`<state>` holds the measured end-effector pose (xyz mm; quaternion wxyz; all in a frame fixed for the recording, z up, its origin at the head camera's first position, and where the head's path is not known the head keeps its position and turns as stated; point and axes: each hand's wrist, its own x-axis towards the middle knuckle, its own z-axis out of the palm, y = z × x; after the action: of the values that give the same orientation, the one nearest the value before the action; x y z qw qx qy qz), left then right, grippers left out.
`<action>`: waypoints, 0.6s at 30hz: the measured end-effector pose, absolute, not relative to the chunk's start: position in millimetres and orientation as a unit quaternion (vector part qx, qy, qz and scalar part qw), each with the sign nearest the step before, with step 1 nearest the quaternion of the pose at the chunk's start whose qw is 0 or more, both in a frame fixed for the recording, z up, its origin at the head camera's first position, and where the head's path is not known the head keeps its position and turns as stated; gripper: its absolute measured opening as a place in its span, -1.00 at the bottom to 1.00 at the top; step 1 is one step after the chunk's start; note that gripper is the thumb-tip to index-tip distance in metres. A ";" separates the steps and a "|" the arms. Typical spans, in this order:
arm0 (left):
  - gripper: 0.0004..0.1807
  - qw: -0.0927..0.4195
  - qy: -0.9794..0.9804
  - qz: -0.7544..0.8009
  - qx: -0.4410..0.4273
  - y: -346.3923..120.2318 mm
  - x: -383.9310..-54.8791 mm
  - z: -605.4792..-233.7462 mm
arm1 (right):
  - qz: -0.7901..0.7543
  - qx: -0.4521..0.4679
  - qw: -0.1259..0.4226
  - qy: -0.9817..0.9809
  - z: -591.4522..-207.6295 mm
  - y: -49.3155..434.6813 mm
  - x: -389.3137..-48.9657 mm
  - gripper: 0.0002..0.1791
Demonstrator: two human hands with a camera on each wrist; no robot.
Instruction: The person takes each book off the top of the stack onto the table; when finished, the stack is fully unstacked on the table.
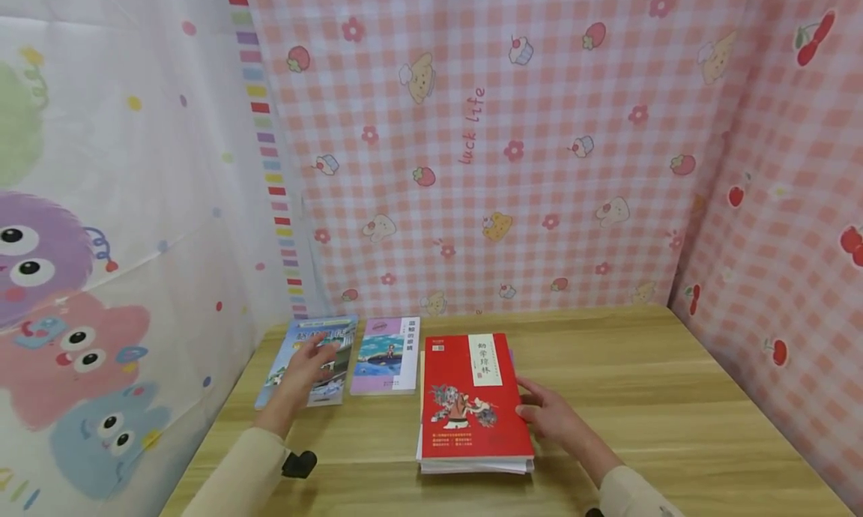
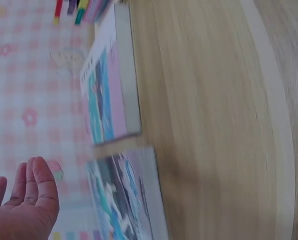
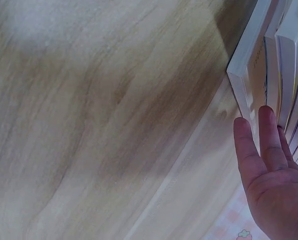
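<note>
My left hand (image 1: 309, 369) is over the blue illustrated book (image 1: 329, 330) at the table's left, its fingers loosely extended with nothing in them. In the left wrist view, that hand (image 2: 26, 205) is beside the book's (image 2: 126, 200) cover. Just right of it lies a lilac-and-white book (image 1: 386, 356) with a sea picture. A stack of books topped by a red book (image 1: 465, 404) sits near the table's middle. At the stack's right side is my right hand (image 1: 554, 416), fingertips right at the edge. The right wrist view has this hand's (image 3: 276, 185) fingers straight alongside the stacked books (image 3: 289, 55).
The wooden table (image 1: 627, 397) extends right of the stack. Behind it hangs a pink checked curtain (image 1: 512, 202), with a white cartoon-printed sheet (image 1: 168, 165) on the left and a cherry-patterned cloth (image 1: 775, 202) on the right.
</note>
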<state>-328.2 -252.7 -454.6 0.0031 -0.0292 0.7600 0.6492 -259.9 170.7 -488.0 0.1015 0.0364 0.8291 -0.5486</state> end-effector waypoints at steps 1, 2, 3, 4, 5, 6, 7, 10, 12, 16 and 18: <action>-0.26 0.006 0.758 0.652 -0.027 -249.6 -328.1 -454.4 | -0.549 0.035 0.100 0.829 -488.2 170.6 -259.8 -0.34; -0.25 0.008 0.756 0.654 -0.025 -246.2 -327.9 -454.5 | -0.551 0.032 0.099 0.828 -488.8 170.4 -260.2 -0.34; -0.25 0.010 0.755 0.655 -0.023 -243.1 -327.2 -454.7 | -0.552 0.030 0.099 0.828 -488.9 170.2 -260.1 -0.34; -0.25 0.012 0.754 0.657 -0.023 -240.3 -326.2 -455.1 | -0.551 0.031 0.100 0.828 -489.2 170.1 -260.2 -0.35; -0.25 0.016 0.752 0.659 -0.021 -237.7 -324.8 -455.6 | -0.550 0.028 0.100 0.829 -489.3 170.0 -260.5 -0.35; -0.26 0.017 0.751 0.660 -0.020 -235.1 -322.9 -456.1 | -0.549 0.028 0.101 0.829 -489.5 169.8 -260.7 -0.35; -0.26 0.018 0.750 0.661 -0.018 -232.6 -321.1 -456.8 | -0.546 0.030 0.102 0.831 -488.5 169.7 -260.6 -0.34; -0.27 0.019 0.754 0.657 -0.015 -224.9 -315.7 -459.0 | -0.544 0.032 0.105 0.832 -486.5 169.2 -260.5 -0.34; -0.28 0.018 0.753 0.658 -0.009 -217.8 -311.8 -460.9 | -0.547 0.034 0.103 0.830 -485.2 168.8 -259.2 -0.35; -0.30 0.011 0.746 0.665 -0.010 -200.4 -305.3 -468.0 | -0.548 0.031 0.098 0.830 -483.8 168.6 -256.9 -0.35; -0.34 0.010 0.741 0.672 -0.007 -191.1 -301.8 -471.6 | -0.547 0.031 0.096 0.831 -484.0 168.6 -256.6 -0.36</action>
<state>-301.8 -191.1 -471.6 0.0097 -0.0072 0.7409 0.6715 -256.6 168.6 -484.0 0.0960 0.0308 0.8313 -0.5467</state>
